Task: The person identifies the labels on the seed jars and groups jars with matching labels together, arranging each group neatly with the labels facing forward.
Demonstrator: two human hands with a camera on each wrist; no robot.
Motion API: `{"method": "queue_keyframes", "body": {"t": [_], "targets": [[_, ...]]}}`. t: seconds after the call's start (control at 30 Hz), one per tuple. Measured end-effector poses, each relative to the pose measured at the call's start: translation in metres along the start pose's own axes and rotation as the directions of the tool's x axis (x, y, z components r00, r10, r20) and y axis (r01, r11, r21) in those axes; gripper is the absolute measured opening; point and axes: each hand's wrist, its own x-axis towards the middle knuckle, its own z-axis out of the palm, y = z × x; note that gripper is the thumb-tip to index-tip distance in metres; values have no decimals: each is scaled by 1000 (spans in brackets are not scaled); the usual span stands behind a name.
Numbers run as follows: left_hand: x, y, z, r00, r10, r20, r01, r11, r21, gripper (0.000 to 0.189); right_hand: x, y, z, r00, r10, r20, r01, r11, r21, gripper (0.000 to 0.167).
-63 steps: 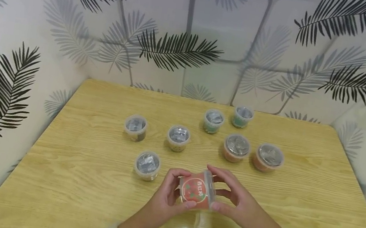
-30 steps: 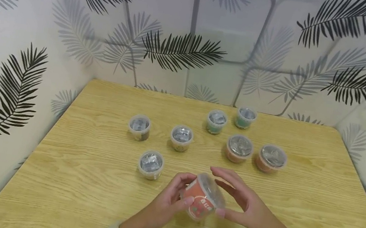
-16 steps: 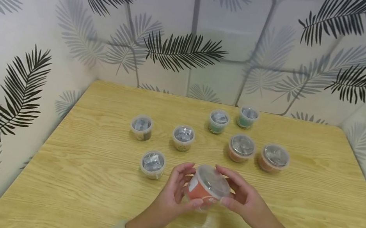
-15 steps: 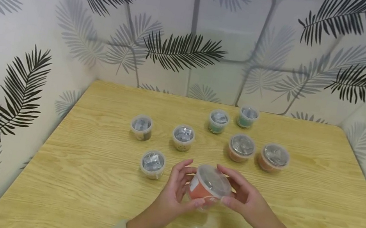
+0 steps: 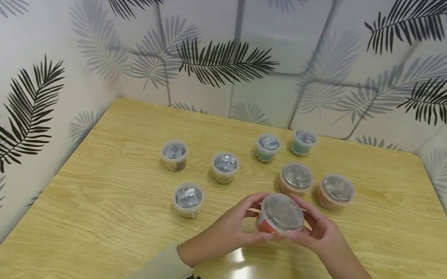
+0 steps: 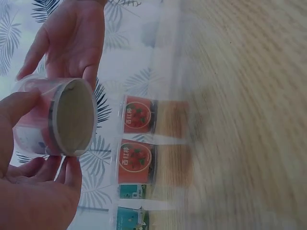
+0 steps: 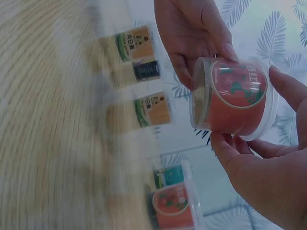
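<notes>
Both of my hands hold a clear plastic tub with a red tomato label and a translucent lid, above the table in front of me. In the head view its lid faces up, tilted slightly toward me. My left hand grips its left side, thumb at the front and fingers behind. On the other side, my right hand holds it between thumb and fingers near the lid. The left wrist view shows the tub's pale base, off the tabletop. The label shows plainly in the right wrist view.
Just beyond my hands stand two red-labelled tubs. Two green tubs are further back. To the left are three small tubs. A leaf-patterned wall covering borders the wooden table.
The tub has turned from lying sideways, label up, to nearly upright with its lid on top. Both hands have carried it right and away from me, toward the other red-labelled tubs.
</notes>
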Motion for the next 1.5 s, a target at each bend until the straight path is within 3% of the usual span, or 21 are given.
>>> {"method": "queue_keyframes", "body": {"t": [0.13,0.27,0.5,0.67,1.0,1.17,1.5], "targets": [[13,-19,3,998,-48,52,47,999,14,73,-1,7,-11,998,37,-46,-40,997,-64,63],[27,-27,8,992,-88,92,87,996,15,74,-2,14,-23,994,70,-84,-78,991,-106,65],[51,-39,21,979,-139,146,154,983,-98,63,-4,23,-44,988,102,-114,-120,979,-165,68],[65,-48,32,979,-150,137,172,971,-166,54,-6,31,-54,987,101,-127,-124,975,-186,68],[85,-68,58,980,-182,79,191,974,-122,48,-9,42,-64,982,120,-147,-153,959,-238,74],[86,-72,68,986,-162,37,166,979,-123,48,-14,48,-69,982,103,-157,-141,957,-255,73],[98,-68,82,987,-150,63,153,987,-51,47,-26,47,-84,983,102,-154,-144,946,-292,71]]}}
